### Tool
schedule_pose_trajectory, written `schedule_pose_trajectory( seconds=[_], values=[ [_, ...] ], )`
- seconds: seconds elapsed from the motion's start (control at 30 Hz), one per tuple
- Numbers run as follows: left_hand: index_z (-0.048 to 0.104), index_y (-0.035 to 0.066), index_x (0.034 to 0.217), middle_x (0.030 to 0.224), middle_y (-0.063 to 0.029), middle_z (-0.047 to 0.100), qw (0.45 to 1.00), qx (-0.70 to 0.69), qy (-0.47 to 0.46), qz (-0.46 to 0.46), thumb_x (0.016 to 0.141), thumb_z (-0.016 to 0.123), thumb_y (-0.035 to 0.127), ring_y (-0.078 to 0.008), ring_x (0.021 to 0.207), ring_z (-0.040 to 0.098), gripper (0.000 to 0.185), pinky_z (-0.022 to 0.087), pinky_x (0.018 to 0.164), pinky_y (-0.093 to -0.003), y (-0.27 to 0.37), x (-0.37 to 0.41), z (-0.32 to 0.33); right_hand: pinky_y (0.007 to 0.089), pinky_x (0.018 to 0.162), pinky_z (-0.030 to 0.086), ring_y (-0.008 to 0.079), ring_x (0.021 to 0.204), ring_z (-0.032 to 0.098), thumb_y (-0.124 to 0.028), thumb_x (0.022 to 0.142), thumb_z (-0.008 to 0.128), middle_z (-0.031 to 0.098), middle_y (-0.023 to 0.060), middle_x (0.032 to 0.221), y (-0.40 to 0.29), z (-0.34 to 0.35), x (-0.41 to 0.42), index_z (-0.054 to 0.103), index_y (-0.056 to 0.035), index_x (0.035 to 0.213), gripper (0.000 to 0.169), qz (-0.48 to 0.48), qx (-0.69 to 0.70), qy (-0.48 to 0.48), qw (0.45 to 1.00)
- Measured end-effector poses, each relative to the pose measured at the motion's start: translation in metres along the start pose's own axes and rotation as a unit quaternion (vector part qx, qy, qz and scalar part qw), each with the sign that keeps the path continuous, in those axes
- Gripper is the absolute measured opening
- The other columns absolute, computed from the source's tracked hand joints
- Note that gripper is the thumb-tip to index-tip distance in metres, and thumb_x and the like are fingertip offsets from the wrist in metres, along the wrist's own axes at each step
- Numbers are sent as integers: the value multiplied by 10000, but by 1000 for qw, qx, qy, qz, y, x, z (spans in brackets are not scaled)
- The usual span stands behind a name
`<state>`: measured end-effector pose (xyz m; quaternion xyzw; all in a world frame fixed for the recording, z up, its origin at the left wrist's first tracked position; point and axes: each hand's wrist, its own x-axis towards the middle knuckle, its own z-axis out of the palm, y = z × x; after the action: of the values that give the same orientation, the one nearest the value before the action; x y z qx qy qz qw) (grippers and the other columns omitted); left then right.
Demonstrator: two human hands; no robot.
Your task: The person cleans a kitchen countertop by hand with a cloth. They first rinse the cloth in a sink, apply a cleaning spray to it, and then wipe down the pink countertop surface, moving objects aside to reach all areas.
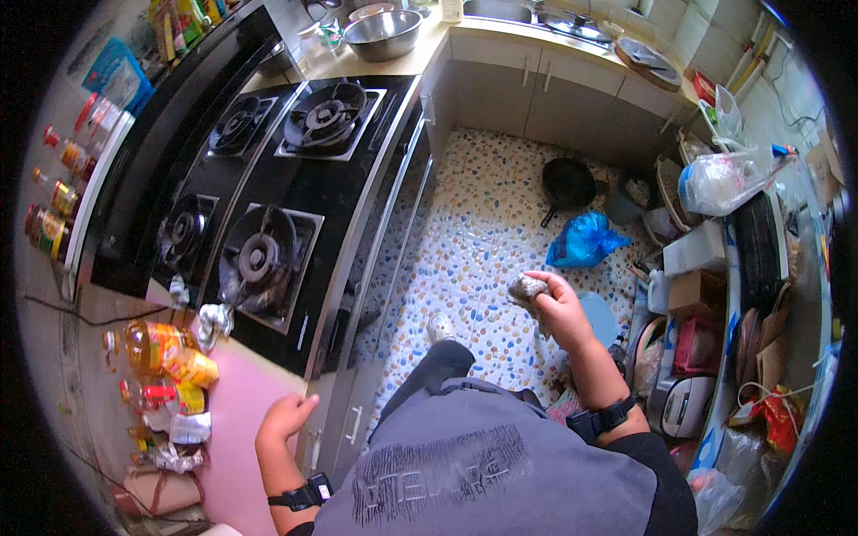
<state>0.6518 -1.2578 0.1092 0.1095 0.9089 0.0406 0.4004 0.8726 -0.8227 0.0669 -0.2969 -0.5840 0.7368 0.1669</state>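
Note:
My right hand [568, 313] grips a crumpled grey, dirty-looking cloth or scouring pad [528, 288] above the pebble-patterned floor. Part of that bundle hangs below my fingers. My left hand [287, 417] is over the edge of the pink countertop [234, 429], with one digit sticking out and nothing visible in it. Ahead of the left hand lies a black glass gas stove [335, 181]. Its near burner [258, 258] and far burner [326, 115] look sooty, and neither carries a pan.
Oil and sauce bottles [161, 352] line the left counter. A steel bowl [382, 35] sits by the far corner, beside the sink [499, 11]. On the floor are a black frying pan [568, 184] and a blue plastic bag [584, 240]. Crowded shelves [730, 301] run along the right.

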Motion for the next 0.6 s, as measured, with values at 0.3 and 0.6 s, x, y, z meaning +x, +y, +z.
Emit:
schedule_pose_trajectory(
  seconds=[0.3,0.6],
  values=[
    [583,-28,1075,1024,-210,614,957,-1,9,289,842,569,367,-317,967,593,458,458,850,-360,203,132,-125,270,836,452,145,953,570,28,805,429,596,73,1061,-59,-68,79,524,-1,1158,367,-23,66,173,982],
    [552,-39,1148,1116,-189,600,945,49,-50,318,857,570,333,-274,1053,572,473,442,908,-340,362,212,-182,287,717,502,186,896,604,-7,825,450,598,93,1057,-59,-170,186,490,-23,1199,376,-26,134,282,950]
  ],
)
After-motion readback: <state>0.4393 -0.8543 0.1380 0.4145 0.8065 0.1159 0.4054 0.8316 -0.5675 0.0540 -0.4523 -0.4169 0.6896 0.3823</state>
